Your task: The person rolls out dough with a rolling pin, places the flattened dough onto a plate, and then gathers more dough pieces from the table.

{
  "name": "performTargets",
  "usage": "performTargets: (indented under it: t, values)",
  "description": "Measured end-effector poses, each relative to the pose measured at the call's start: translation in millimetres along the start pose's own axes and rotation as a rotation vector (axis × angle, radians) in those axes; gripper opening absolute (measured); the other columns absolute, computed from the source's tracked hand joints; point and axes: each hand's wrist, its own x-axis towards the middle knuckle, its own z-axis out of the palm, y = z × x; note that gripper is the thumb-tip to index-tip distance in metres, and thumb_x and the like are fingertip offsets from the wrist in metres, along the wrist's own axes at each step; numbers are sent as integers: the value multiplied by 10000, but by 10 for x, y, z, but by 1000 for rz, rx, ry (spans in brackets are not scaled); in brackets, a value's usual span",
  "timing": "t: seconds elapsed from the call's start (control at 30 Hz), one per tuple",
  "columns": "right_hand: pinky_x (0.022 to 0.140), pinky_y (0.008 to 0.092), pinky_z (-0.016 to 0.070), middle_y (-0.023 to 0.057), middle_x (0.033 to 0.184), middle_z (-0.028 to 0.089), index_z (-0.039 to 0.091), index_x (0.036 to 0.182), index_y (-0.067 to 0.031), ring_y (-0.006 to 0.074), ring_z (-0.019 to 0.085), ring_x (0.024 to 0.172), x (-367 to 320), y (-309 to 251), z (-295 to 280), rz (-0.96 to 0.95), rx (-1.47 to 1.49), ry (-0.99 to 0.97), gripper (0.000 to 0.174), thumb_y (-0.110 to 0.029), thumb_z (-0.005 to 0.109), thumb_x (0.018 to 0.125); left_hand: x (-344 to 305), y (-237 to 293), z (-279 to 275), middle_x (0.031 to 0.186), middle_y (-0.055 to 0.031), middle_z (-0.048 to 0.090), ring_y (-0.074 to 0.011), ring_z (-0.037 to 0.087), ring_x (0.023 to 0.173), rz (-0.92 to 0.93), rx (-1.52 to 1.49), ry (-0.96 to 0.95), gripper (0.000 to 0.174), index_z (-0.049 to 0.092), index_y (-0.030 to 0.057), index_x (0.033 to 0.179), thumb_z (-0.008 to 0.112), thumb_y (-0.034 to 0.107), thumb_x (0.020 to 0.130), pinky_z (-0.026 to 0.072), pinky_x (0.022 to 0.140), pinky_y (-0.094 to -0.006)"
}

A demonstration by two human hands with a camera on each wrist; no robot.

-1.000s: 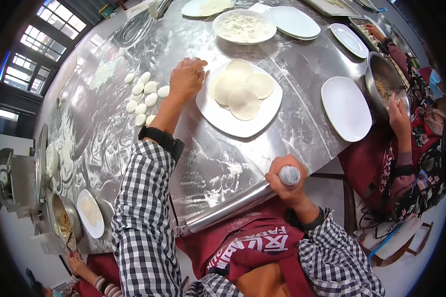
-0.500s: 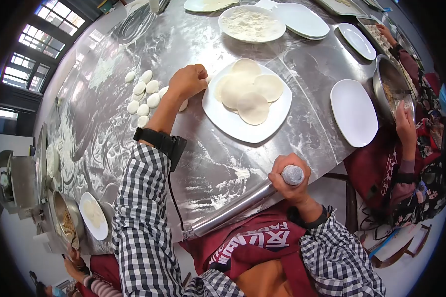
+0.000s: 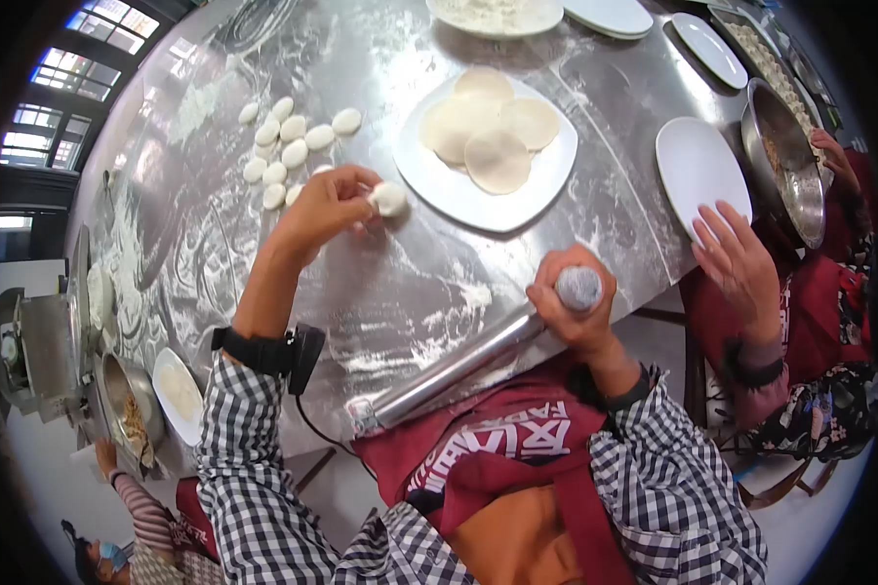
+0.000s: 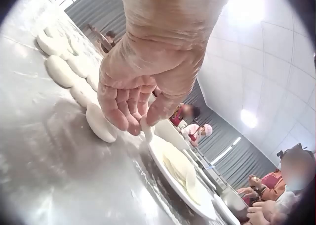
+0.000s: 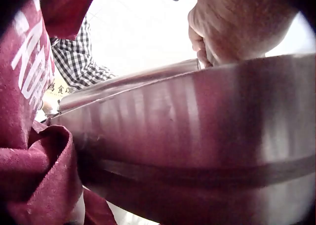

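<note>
In the head view my left hand (image 3: 330, 213) pinches a small white dough piece (image 3: 388, 199) between thumb and fingers, over the table left of the plate. The left wrist view shows this hand (image 4: 148, 82) with curled fingers and the dough's pale edge at the fingertips. My right hand (image 3: 574, 297) grips one end of a metal rolling pin (image 3: 458, 369) lying along the table's near edge. A white plate (image 3: 424, 185) carries several round flat wrappers (image 3: 498, 163). Several dough pieces (image 3: 294, 153) lie left of it. The right wrist view shows the right hand (image 5: 237, 27) behind the metal table edge.
A flour dish (image 3: 502, 27) stands at the back, beside stacked plates. On the right are an empty oval plate (image 3: 702, 175), a metal bowl (image 3: 776, 161) and another person's hand (image 3: 741, 258). At the left stand a bowl of filling (image 3: 127, 405) and a small plate (image 3: 178, 395).
My left hand has moved from beside the plate toward the table's near side, with a dough piece now visible in its fingers. The right hand keeps its grip. The other person's hand has moved nearer.
</note>
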Motion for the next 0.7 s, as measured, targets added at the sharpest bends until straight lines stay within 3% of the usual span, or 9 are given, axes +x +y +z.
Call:
performTargets:
  t: [0.2,0.33,0.57,0.6,0.7]
  values:
    - [531,260,418,29,633,541,515,705,-45,111,514,557,97,-83,49,-25,-14,62,197,-15,704,660,-696,-200,560,855,-34,627,-87,590,751,-109,-42,-146,243,593,-13,996,530,-1,762,468,653,-211]
    - [536,252,418,13,638,545,517,703,-43,85,499,570,65,-68,26,46,67,52,177,1,685,672,-879,-322,726,847,-87,657,-145,625,764,31,122,7,210,607,-21,968,575,48,772,491,694,-271]
    - [547,247,417,6,625,537,511,700,-38,85,493,572,-39,-30,-47,31,97,103,168,-8,676,692,-828,-301,895,818,-149,663,-238,650,758,96,374,57,229,633,11,926,619,163,754,493,677,-317]
    - [548,248,419,6,620,537,510,698,-39,86,495,570,-15,-13,-46,18,88,102,169,-13,677,694,-842,-265,949,823,-92,646,-147,605,743,136,455,63,215,611,-3,958,595,127,789,484,684,-289]
    - [537,246,424,5,603,542,506,686,-42,81,506,557,76,34,-18,-23,72,111,176,-32,681,699,-795,-174,1034,821,-101,654,-165,618,746,80,461,105,200,620,5,924,615,145,780,484,687,-299]
